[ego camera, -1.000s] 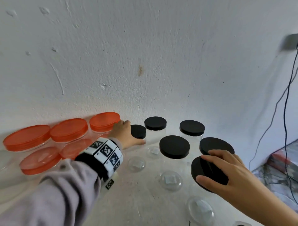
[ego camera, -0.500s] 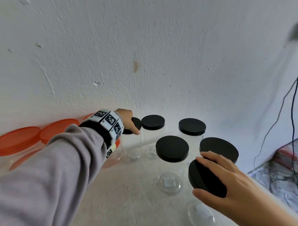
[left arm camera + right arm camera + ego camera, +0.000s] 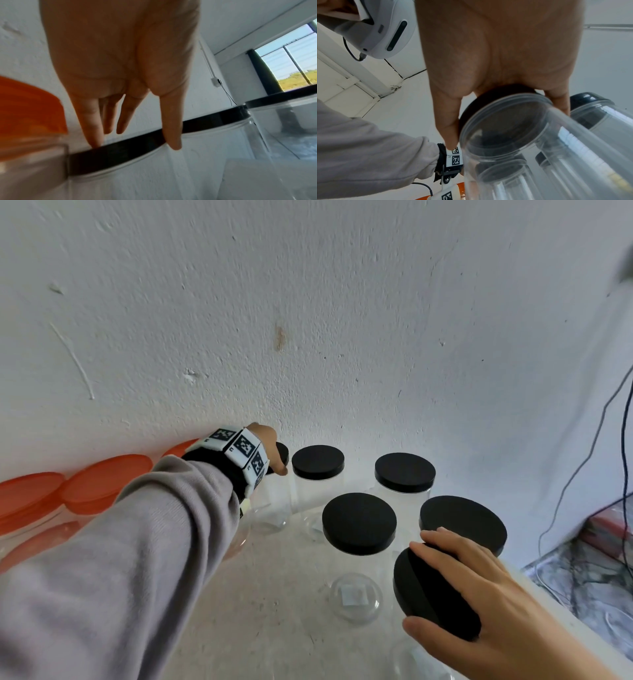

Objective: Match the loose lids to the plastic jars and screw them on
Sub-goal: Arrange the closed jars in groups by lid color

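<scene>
The right hand holds 1 black lid tilted, just above the near-right open jar; the left hand, fingers straight, touches the far-left jar's lid.

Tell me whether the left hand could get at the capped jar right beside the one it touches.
Probably yes. The left hand rests on a black lid at the back, and the neighbouring capped jar stands just beside it with nothing between.

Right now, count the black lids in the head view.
6: one under the left hand, two at the back, two nearer, one held by the right hand. Others may be hidden.
</scene>
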Demonstrator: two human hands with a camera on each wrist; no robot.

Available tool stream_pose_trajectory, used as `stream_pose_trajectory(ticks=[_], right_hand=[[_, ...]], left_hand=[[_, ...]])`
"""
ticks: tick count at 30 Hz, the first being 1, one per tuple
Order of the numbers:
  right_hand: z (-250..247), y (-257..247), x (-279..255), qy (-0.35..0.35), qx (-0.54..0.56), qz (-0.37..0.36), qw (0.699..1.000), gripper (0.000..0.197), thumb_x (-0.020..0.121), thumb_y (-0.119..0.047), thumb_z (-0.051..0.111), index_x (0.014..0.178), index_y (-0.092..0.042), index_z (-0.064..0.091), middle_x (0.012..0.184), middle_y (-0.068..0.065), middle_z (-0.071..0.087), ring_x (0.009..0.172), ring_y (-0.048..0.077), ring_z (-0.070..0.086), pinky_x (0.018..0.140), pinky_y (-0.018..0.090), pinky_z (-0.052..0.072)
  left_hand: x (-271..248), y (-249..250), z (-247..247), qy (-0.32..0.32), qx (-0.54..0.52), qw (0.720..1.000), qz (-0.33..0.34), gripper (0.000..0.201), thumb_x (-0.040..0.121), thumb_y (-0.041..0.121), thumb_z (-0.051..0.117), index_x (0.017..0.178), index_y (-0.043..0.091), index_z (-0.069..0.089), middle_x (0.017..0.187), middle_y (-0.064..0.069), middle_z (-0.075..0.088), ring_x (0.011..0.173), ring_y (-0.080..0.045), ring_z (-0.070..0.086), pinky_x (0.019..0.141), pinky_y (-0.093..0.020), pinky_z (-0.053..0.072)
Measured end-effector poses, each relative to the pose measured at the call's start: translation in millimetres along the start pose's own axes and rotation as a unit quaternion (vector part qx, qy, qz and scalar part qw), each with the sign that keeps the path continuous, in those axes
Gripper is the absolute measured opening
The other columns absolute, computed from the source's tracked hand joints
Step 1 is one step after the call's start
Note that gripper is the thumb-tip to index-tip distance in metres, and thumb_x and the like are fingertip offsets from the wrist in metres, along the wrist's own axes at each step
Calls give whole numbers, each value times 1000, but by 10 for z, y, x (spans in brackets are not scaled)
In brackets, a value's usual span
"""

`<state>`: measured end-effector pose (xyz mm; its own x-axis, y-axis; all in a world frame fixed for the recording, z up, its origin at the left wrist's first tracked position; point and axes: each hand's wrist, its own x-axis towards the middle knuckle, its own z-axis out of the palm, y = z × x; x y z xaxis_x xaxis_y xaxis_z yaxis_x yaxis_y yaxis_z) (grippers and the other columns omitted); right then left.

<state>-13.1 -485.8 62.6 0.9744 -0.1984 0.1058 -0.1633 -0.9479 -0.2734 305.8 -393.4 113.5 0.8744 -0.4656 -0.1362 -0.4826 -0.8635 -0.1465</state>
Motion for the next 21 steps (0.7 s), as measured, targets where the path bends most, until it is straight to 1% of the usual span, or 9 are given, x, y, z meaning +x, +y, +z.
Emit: stream_pose_trajectory(ticks=[2,4,6,8,10,12,15,19,21], right_hand=[[4,-2,-15,25,37,1,999,86,60,-78,36,137,-40,36,137,-36,14,131,-17,2,97,5,14],[71,37,-59,108,56,-9,993,80,61,-71,43,124,-25,61,130,-23,43,130,0,34,94,24,32],[83,38,-65,130,42,-18,991,74,64,-66,46,116,-19,68,124,-13,56,124,13,48,87,31,40],[69,16,-54,134,6,-24,991,67,67,-61,47,109,-14,71,114,-3,66,111,22,60,76,30,47],[85,15,-45,148,-4,-28,989,65,68,-60,47,107,-14,72,110,-1,68,108,19,63,71,27,49],[120,35,-42,174,-7,-49,983,65,68,-60,47,107,-15,72,110,-1,68,111,20,62,70,28,50],[163,84,-29,199,-10,-69,977,66,68,-63,47,108,-16,71,112,-2,67,114,14,50,70,31,52],[157,90,-27,203,-14,-70,977,65,67,-63,47,107,-17,72,112,-3,67,113,13,45,72,28,48],[157,85,-31,205,-18,-70,976,65,67,-63,47,107,-18,72,112,-4,67,113,13,46,72,27,47]], left_hand=[[-32,17,-6,1,15,1000,-5,72,77,48,73,126,2,49,128,-14,45,109,-28,54,84,-33,45],[-46,34,-39,-5,19,1000,20,74,72,50,76,125,5,51,130,-11,48,105,-25,55,81,-32,45],[-46,75,-95,-19,-11,997,72,89,68,54,77,138,14,41,141,-5,44,121,-23,49,96,-35,42],[-55,171,-154,-43,-55,991,118,103,67,59,74,148,22,23,152,0,32,136,-22,35,110,-41,31],[-46,305,-167,-49,-63,988,136,102,69,64,69,149,23,20,153,0,31,137,-22,34,111,-40,29],[-15,411,-135,-39,-42,989,137,98,72,67,64,147,19,25,148,-1,38,132,-22,40,104,-36,34],[68,472,-93,-30,-36,990,135,89,73,66,65,138,12,39,134,-4,51,110,-19,50,85,-29,37],[161,471,-101,-1,-41,991,125,74,73,60,69,122,8,50,111,-4,58,96,-20,54,74,-28,39],[191,461,-99,18,-33,992,122,68,74,56,71,118,8,51,106,-4,56,92,-20,52,73,-29,39]])
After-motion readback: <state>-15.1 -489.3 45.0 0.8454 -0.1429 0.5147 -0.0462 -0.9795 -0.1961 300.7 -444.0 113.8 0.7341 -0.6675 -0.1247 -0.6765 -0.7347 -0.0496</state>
